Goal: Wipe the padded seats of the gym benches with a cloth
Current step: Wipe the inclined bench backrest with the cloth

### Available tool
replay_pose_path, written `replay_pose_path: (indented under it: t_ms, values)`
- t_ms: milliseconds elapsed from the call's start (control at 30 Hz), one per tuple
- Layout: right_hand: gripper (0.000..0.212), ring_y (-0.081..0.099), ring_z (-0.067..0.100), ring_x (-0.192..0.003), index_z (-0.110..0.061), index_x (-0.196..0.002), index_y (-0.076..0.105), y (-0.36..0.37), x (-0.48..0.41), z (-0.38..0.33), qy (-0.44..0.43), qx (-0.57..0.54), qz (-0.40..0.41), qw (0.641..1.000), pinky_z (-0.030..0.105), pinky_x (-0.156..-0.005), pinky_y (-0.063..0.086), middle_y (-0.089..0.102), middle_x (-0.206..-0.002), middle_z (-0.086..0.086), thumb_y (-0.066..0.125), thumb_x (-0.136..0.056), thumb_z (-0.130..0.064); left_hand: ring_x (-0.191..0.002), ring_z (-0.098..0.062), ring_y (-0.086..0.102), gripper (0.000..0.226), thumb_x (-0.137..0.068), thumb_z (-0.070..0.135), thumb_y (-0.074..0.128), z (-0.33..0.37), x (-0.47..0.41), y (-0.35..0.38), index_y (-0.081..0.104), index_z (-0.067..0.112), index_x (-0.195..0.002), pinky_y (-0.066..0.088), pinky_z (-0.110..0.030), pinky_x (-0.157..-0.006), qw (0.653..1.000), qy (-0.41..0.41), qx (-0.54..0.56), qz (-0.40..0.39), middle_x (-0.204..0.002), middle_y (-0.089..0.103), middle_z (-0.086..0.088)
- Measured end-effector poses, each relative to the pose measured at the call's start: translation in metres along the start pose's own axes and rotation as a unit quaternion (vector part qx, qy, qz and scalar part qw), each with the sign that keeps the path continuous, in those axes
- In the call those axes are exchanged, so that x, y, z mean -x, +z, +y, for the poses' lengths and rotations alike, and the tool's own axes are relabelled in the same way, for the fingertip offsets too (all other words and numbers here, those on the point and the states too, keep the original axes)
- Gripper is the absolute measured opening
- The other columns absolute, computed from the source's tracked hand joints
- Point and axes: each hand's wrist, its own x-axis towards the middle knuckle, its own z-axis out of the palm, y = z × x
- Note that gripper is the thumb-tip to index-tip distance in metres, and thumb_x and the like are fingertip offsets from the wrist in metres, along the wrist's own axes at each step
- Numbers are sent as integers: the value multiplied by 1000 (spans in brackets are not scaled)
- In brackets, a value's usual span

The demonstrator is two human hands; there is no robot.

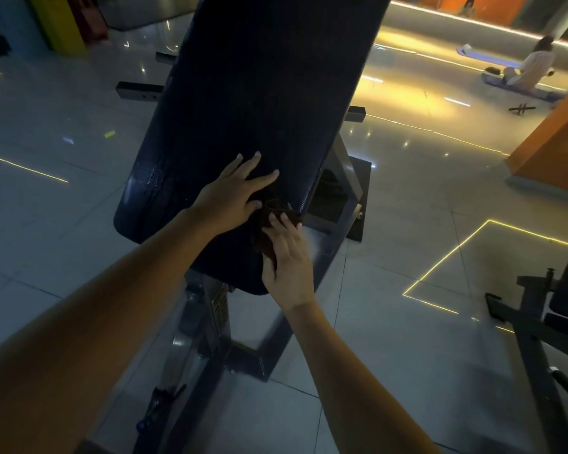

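Dark cloth point(269, 221) lies bunched on the padded bench point(253, 93) near its right edge. Left hand point(233, 191) presses flat, grip spread apart; right hand point(289, 257) flat on cloth, fingers apart.

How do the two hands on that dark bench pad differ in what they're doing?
The left hand lies flat with fingers spread on the bench pad; the right hand presses a dark cloth near the pad's right edge. The left hand sits farther up the pad, the right nearer its end. Both rest palm-down on the padding.
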Motion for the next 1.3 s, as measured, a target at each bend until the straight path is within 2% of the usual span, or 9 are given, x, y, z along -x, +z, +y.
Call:
replay_pose_path:
  t_ms: [233, 433, 667, 867, 1033, 1133, 1233, 1300]
  values:
    - [40, 36, 25, -143, -3, -124, 62, 5, 39, -11, 15, -3, -48, 999, 42, -124, 15, 53, -143, 12, 49, -87, -8, -151, -21, -4, 61, -101, 25, 50, -5, 28, 21, 22, 35, -154, 42, -49, -106, 999, -15, 41, 19, -165, -2, 0]
    - [44, 34, 24, -144, -7, -127, 62, 7, 60, -27, 43, 7, -86, 995, 36, -124, 9, 51, -146, 10, 45, -88, -17, -151, -24, -9, 60, -104, 21, 42, -9, 50, 40, 14, 34, -156, 32, -55, -113, 999, -30, 32, 16, -165, -7, -2]
    - [44, 36, 23, -143, -7, -127, 62, 3, 69, -34, 46, 19, -120, 991, 33, -124, 8, 52, -145, 9, 46, -87, -16, -151, -27, -9, 66, -101, 22, 49, -4, 61, 44, 14, 35, -156, 37, -54, -110, 998, -54, 34, 1, -165, -7, -2]
    - [43, 47, 25, -136, -5, -120, 67, -13, 67, -30, -31, 53, -162, 985, 44, -118, 31, 60, -136, 10, 49, -85, -22, -151, -26, -5, 65, -101, 26, 50, -4, 55, 33, 16, 37, -155, 32, -52, -113, 997, -66, 29, -38, -165, -6, 0]
    - [39, 53, 24, -131, -8, -118, 68, -20, 61, -36, -53, 87, -202, 974, 43, -114, 37, 64, -131, 8, 58, -82, -21, -151, -27, -1, 58, -103, 23, 44, 1, 52, 24, 19, 38, -154, 26, -50, -117, 994, -81, 35, -63, -165, -4, 0]
    - [39, 62, 26, -120, -10, -115, 69, -25, 55, -46, -67, 77, -235, 967, 44, -102, 50, 68, -124, 8, 68, -77, -18, -151, -27, 1, 56, -104, 29, 44, 4, 50, 16, 20, 37, -154, 22, -48, -118, 993, -82, 33, -84, -165, -2, 0]
    - [40, 68, 24, -106, -14, -120, 66, -34, 45, -58, -41, 75, -237, 968, 39, -80, 59, 69, -122, 4, 55, -83, -27, -150, -29, 8, 54, -104, 33, 43, 8, 48, 7, 22, 36, -154, 21, -48, -119, 989, -91, 31, -113, -165, -2, 1]
    - [40, 66, 25, -103, -19, -130, 57, -39, 33, -64, 28, 84, -250, 964, 37, -78, 54, 66, -124, 1, 49, -94, -33, -149, -31, 15, 53, -104, 32, 43, 10, 49, 4, 25, 35, -153, 24, -47, -118, 986, -99, 36, -127, -165, -1, 2]
